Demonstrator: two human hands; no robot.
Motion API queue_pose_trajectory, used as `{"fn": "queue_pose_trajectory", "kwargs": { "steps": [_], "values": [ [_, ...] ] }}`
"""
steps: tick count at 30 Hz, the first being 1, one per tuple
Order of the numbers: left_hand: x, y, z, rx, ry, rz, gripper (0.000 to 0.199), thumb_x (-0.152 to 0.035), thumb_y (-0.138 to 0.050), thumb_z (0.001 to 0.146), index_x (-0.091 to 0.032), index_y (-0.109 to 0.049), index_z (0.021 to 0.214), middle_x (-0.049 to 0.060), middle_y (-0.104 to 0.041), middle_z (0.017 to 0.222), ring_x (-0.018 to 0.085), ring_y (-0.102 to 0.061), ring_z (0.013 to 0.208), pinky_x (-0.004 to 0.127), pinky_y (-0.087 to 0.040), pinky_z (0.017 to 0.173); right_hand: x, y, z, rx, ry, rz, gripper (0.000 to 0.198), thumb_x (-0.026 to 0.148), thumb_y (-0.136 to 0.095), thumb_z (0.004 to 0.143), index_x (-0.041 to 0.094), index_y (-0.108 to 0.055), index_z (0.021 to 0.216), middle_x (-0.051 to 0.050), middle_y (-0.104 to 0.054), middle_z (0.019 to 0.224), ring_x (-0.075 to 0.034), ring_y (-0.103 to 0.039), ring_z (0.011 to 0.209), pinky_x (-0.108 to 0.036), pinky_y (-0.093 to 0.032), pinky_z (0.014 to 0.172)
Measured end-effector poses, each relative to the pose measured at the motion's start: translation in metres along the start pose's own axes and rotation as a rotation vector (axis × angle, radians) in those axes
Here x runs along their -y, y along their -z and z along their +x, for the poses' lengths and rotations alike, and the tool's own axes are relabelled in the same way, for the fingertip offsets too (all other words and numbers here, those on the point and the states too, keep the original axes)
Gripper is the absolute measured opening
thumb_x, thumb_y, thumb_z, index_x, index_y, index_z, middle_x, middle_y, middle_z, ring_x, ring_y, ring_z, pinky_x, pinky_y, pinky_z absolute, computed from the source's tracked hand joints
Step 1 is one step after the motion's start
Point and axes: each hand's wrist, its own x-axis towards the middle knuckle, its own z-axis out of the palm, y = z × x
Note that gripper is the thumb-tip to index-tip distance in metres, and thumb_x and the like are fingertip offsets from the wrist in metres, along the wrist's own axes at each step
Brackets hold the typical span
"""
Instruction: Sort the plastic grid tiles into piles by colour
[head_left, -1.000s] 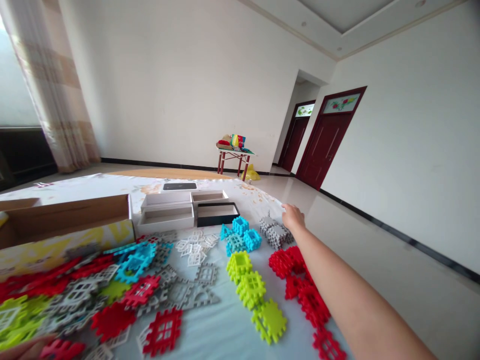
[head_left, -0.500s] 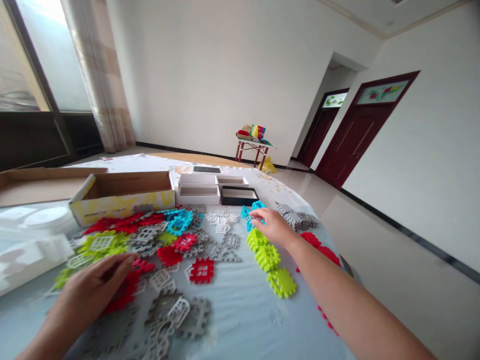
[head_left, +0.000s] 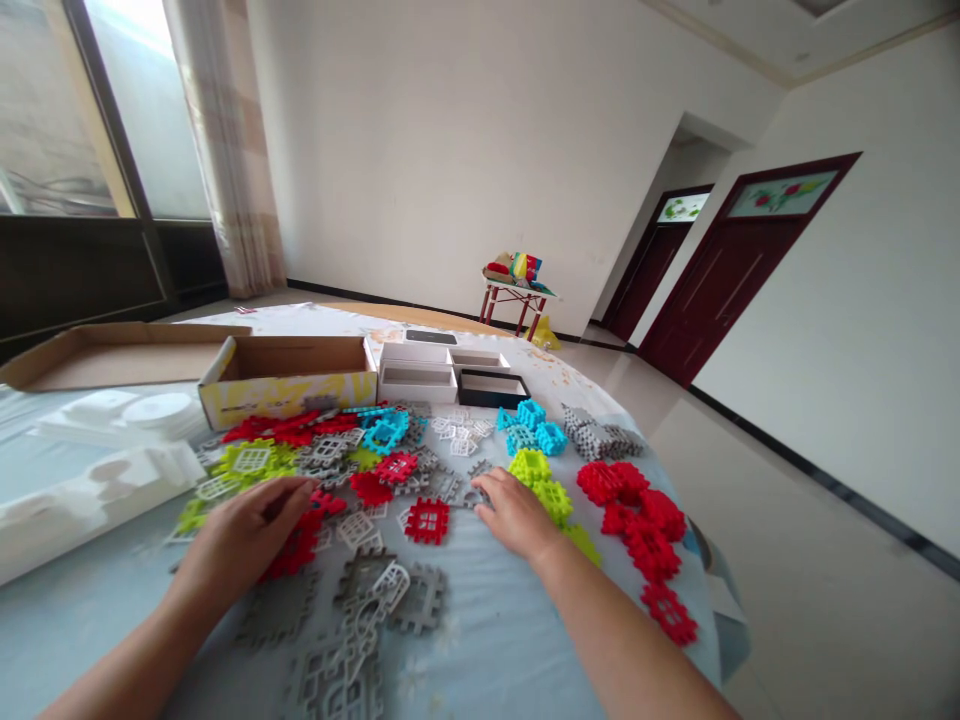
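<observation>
My left hand (head_left: 251,535) is closed, its fingers curled together over red interlocking plastic pieces (head_left: 300,548); what it holds, if anything, is hidden. My right hand (head_left: 517,510) reaches over the middle of the table, thumb and fingers apart. Its fingertips are at a grey interlocking piece (head_left: 450,487); whether they touch it I cannot tell. Between the hands lies a square red window piece (head_left: 427,522). Green pieces (head_left: 553,500) stand in a row just beyond my right hand, partly covered by the forearm. White window frames (head_left: 360,530) lie by my left fingertips.
Blue pieces (head_left: 531,430), grey stacks (head_left: 596,437) and red groups (head_left: 645,520) sit on the right. A cardboard box (head_left: 289,395), small white trays (head_left: 418,380), a black tray (head_left: 493,388) and a phone (head_left: 430,337) stand behind. White packaging (head_left: 105,480) lies left.
My right hand has moved from the blue pieces back leftward to the grey pieces, uncovering the blue group. My left hand stays over the red pieces. The view has shifted slightly.
</observation>
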Motion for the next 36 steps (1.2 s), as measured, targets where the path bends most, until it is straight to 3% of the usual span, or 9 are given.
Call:
{"fn": "queue_pose_trajectory", "kwargs": {
  "steps": [17,25,31,36],
  "values": [
    [-0.001,0.001,0.001,-0.010,0.002,0.041,0.039,-0.051,-0.045,0.074,-0.021,-0.064,0.090,-0.001,-0.070,0.085,0.015,-0.063,0.079,0.018,-0.044,0.070,0.001,0.007,-0.014,-0.007,-0.055,-0.002,0.029,0.018,-0.052,0.077,0.023,-0.059,0.104,-0.004,-0.059,0.096,-0.016,-0.056,0.088,-0.024,-0.041,0.077],
    [0.012,-0.006,0.008,-0.012,0.079,0.034,0.047,-0.058,-0.043,0.067,-0.024,-0.066,0.089,-0.001,-0.070,0.089,0.018,-0.063,0.083,0.023,-0.046,0.076,0.004,0.003,-0.016,0.045,0.044,-0.057,0.027,0.021,-0.051,0.080,0.023,-0.059,0.106,-0.003,-0.059,0.098,-0.016,-0.055,0.093,-0.023,-0.041,0.083],
    [0.004,-0.002,0.006,-0.004,0.097,0.015,0.046,-0.058,-0.044,0.066,-0.024,-0.066,0.088,-0.001,-0.070,0.089,0.018,-0.063,0.084,0.023,-0.046,0.076,0.005,0.004,-0.011,0.074,0.036,-0.128,0.020,0.026,-0.050,0.083,0.020,-0.062,0.097,-0.006,-0.057,0.097,-0.018,-0.054,0.093,-0.026,-0.042,0.083],
    [0.003,-0.001,0.004,-0.035,0.071,0.020,0.044,-0.056,-0.046,0.067,-0.023,-0.067,0.087,0.000,-0.071,0.087,0.018,-0.063,0.082,0.022,-0.047,0.074,0.008,0.004,-0.014,0.032,0.146,-0.061,0.015,0.020,-0.053,0.079,0.021,-0.062,0.091,-0.004,-0.055,0.096,-0.016,-0.053,0.094,-0.025,-0.041,0.085]
  ]
}}
